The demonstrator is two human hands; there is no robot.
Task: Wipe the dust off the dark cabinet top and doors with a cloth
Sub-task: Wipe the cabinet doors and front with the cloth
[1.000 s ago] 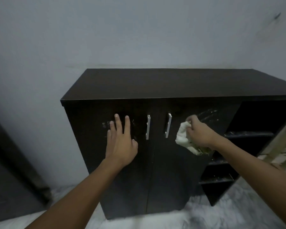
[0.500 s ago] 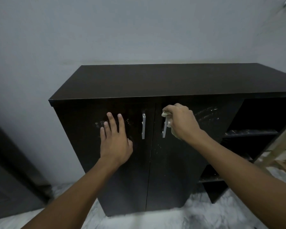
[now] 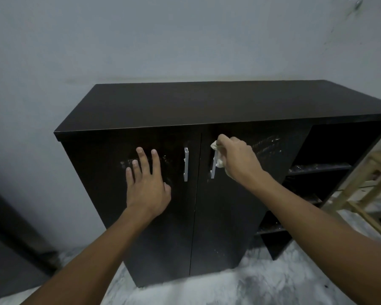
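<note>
A dark cabinet stands against the wall, its flat top (image 3: pixel 218 102) bare. Two closed doors face me, each with a silver handle. My left hand (image 3: pixel 146 183) lies flat, fingers spread, on the left door (image 3: pixel 101 172), just left of its handle (image 3: pixel 186 164). My right hand (image 3: pixel 238 159) is shut on a white cloth (image 3: pixel 218 162) and presses it against the top of the right door's handle (image 3: pixel 213 170). Most of the cloth is hidden under the hand. Pale dusty smears show on the right door (image 3: pixel 266 144) beside my knuckles.
Open dark shelves (image 3: pixel 321 167) fill the cabinet's right section. A light wooden frame (image 3: pixel 361 188) leans at the right edge. A dark door (image 3: pixel 7 249) stands at the lower left. The floor (image 3: pixel 262 285) is grey marbled.
My right hand carried the cloth left and up from the right door's panel to its handle. My left hand stayed flat on the left door. The view shifted slightly.
</note>
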